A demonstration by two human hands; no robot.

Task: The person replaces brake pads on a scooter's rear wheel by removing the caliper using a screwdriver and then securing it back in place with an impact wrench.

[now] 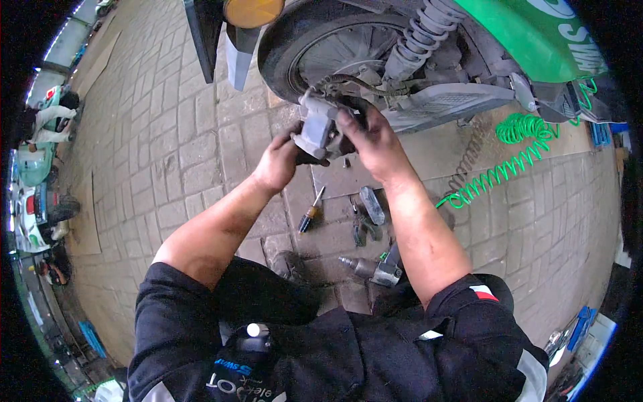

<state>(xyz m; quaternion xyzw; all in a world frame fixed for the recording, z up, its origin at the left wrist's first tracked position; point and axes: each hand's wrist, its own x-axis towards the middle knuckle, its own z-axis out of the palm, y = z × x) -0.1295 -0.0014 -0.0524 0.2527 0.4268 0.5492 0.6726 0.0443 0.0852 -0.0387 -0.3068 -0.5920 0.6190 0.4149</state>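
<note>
The room's floor (161,147) is grey-brown paving blocks (laid in alternating directions), with flat brown sheets (86,214) lying along its left edge and pale, brightly lit panels (72,45) standing beyond its upper-left corner.

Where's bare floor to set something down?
Bare paving lies between the left forearm and the parked scooters, and right of the right forearm, this side of the green coiled hose. Crowded below the held metal part: screwdriver, power tool, grey oblong object.
</note>
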